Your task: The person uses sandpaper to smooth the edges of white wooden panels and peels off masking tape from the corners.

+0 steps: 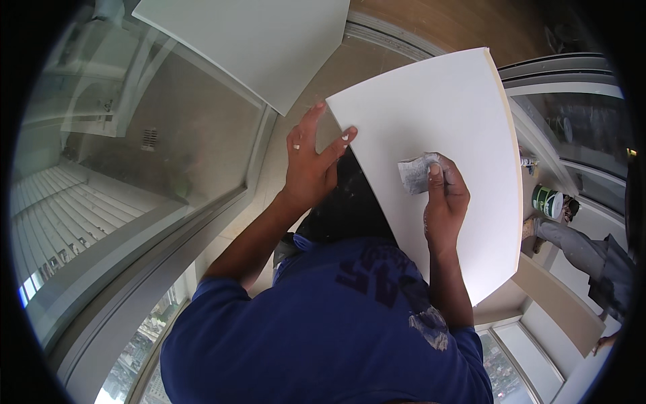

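board could slip while sanded

while the left hand (311, 161) steadies the white board (444, 135) at its corner, fingers spread flat, the right hand (444, 195) clamps a grey sanding pad (416, 172) on its face. uneven pressure could tip the tilted board. its lower edge and support are hidden behind the blue shirt (336, 323).

The beige tiled floor (316, 81) runs from the upper middle of the frame down the centre. A white panel (256, 40) lies at the upper left, beside it (flat or raised, I cannot tell). At the right edge a green-banded can (546, 200) stands on the floor.
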`<control>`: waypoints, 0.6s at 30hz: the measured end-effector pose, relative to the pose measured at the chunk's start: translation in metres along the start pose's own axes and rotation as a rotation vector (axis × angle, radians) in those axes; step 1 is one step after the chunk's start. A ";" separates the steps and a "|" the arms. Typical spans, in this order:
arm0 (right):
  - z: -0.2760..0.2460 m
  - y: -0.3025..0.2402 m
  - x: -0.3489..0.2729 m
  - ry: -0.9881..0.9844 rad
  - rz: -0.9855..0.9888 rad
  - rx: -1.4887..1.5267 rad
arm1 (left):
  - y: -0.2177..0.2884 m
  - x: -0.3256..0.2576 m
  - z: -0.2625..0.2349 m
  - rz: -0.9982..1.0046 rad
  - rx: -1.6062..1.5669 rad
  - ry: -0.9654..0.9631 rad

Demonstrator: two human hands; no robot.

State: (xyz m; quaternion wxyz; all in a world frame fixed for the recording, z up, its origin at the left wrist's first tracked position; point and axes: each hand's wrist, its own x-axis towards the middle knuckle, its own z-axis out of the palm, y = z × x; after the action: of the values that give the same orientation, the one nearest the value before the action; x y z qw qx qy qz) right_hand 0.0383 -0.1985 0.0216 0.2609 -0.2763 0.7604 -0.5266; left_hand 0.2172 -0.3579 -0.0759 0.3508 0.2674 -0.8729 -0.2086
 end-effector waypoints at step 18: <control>0.039 -0.013 0.007 -0.217 0.072 0.342 | 0.065 0.003 -0.029 -0.216 -0.691 -0.076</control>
State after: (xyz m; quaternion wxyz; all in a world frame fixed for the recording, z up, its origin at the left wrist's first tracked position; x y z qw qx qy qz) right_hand 0.0623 -0.2330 0.0206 0.4029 -0.2557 0.6369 -0.6055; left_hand 0.2154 -0.3153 -0.0194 0.3638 0.2158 -0.7299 -0.5369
